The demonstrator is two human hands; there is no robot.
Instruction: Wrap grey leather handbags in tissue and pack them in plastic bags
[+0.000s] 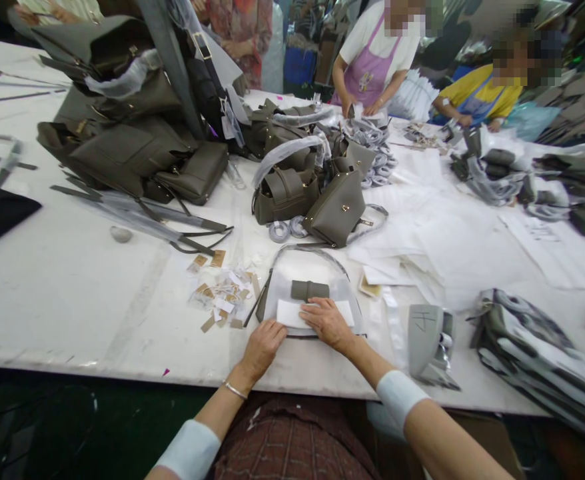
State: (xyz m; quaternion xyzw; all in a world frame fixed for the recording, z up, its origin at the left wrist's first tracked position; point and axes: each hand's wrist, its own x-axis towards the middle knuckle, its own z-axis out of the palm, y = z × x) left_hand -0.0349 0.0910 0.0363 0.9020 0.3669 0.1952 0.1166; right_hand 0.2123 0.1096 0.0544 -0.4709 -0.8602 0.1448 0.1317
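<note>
Touches wht strip [291, 316] at L end w/ L hand [264, 343], can't tell grip; presses w/ R hand [328, 325], fingers unclenched. Lies on bag [341, 291], nr table [72, 300] front, long axis L–R, w/ handle [314, 247] to far side.

The forearms [367, 360] converge forward, left hand [262, 343] palm down with bent fingers [272, 327], right hand [330, 323] flatter, angled leftward.

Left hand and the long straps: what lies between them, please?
Brown and white tags lie between the left hand and the straps, in the head view.
</note>
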